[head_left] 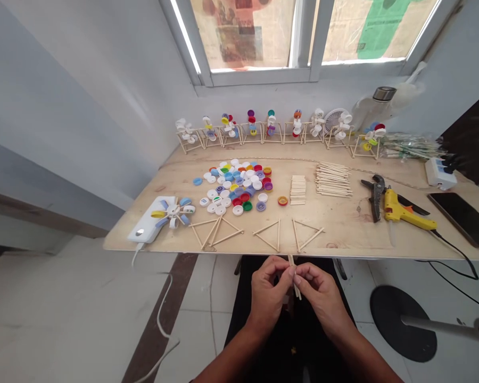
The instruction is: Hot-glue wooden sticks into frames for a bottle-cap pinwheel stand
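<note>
My left hand [269, 287] and my right hand [317, 290] meet just below the table's front edge, fingertips pinched together. Between them are thin wooden sticks [297, 292], gripped by both hands; how many there are is hard to tell. On the table ahead lie triangles made of sticks, one triangle [278, 236] left of the hands and another triangle [299, 236] almost straight above them. Farther left, two more stick triangles [227, 235] touch or overlap. A bundle of short sticks [298, 190] and a pile of longer sticks [333, 180] lie beyond.
Colourful bottle caps [235, 186] are heaped mid-table. A yellow glue gun [407, 211], a dark cutter [377, 197] and a phone [465, 218] lie right. A cap wheel [173, 213] rests on a white power bank [149, 218]. Several cap pinwheels on stick frames [251, 127] line the back.
</note>
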The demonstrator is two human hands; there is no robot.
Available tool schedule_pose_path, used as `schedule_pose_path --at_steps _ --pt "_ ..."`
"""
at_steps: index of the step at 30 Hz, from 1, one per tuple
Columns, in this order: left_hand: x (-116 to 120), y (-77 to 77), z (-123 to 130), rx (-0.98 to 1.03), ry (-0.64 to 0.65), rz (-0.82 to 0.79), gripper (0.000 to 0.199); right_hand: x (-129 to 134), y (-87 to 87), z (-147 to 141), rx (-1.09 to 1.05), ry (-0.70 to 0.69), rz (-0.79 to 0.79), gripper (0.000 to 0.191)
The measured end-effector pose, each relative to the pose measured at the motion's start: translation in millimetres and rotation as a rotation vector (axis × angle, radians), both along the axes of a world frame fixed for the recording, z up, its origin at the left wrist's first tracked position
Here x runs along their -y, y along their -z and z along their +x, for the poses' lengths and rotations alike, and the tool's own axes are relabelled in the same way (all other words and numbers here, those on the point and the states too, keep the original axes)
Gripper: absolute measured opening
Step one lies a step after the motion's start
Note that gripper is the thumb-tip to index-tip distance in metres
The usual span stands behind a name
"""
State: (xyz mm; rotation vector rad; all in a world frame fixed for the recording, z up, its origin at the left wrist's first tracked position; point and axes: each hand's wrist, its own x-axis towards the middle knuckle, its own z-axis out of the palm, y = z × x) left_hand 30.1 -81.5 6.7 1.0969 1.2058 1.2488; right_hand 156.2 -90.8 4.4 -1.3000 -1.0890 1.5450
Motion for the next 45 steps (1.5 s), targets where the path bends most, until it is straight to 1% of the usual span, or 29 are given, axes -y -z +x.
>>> schedule_pose_path --at_steps 3,6,9,12,26,31,37,41,45 --pt "-5 -1.9 2 0.093 -0.063 -0.072 0.019 2 1.5 -1 -0.034 -0.064 -0.037 0.033" --pt "-10 -4.3 4 0.157 -0.123 -0.153 0.021 3 3.1 -1 -0.030 -0.076 -0.055 0.032" --pt "-11 -6.2 4 0.197 -0.110 -0.216 0.023 3 3.1 0 -0.020 -0.056 -0.074 0.033" --pt "-11 -7.6 5 0.218 -0.101 -0.245 0.024 3 1.4 1 -0.038 -0.043 -0.085 0.031" --pt "-8 -5.8 7 0.214 -0.082 -0.229 0.023 1 -3.7 5 -0.041 -0.084 -0.076 0.032" --pt "-9 -5.7 8 0.254 -0.135 -0.230 0.022 1 -3.7 9 -0.062 -0.080 -0.083 0.030" --pt "-9 -7.4 10 0.306 -0.171 -0.232 0.020 2 1.0 11 -0.078 -0.088 -0.112 0.026" --pt "-9 -8.6 10 0.313 -0.151 -0.244 0.021 2 2.5 11 -0.073 -0.095 -0.124 0.025" --pt "-9 -9.6 9 0.312 -0.129 -0.243 0.023 2 0.4 9 -0.056 -0.108 -0.115 0.028"
